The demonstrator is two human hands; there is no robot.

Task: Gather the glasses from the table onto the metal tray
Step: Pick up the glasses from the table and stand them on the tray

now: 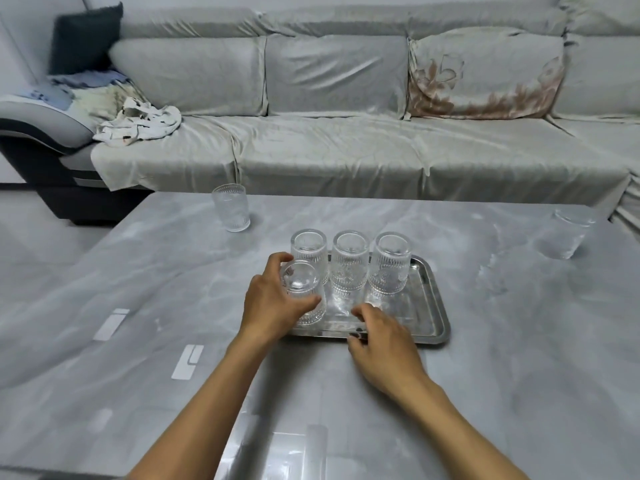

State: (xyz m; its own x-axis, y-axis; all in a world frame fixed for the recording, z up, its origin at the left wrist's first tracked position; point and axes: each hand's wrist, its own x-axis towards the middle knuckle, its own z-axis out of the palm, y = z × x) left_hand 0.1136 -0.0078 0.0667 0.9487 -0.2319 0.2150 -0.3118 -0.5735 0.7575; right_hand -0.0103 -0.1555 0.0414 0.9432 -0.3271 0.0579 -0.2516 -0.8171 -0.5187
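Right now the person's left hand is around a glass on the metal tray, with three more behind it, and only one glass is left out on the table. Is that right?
Not quite. The head view shows two glasses off the metal tray: one at the far left and one at the far right. The rest holds: the left hand is around the front glass, with three glasses behind it.

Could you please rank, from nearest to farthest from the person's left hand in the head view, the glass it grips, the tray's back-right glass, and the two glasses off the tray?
From the left hand:
1. Gripped glass, tray's front-left.
2. Back-right glass, on the metal tray.
3. Far-left glass, off the tray.
4. Far-right glass, by the table's edge.
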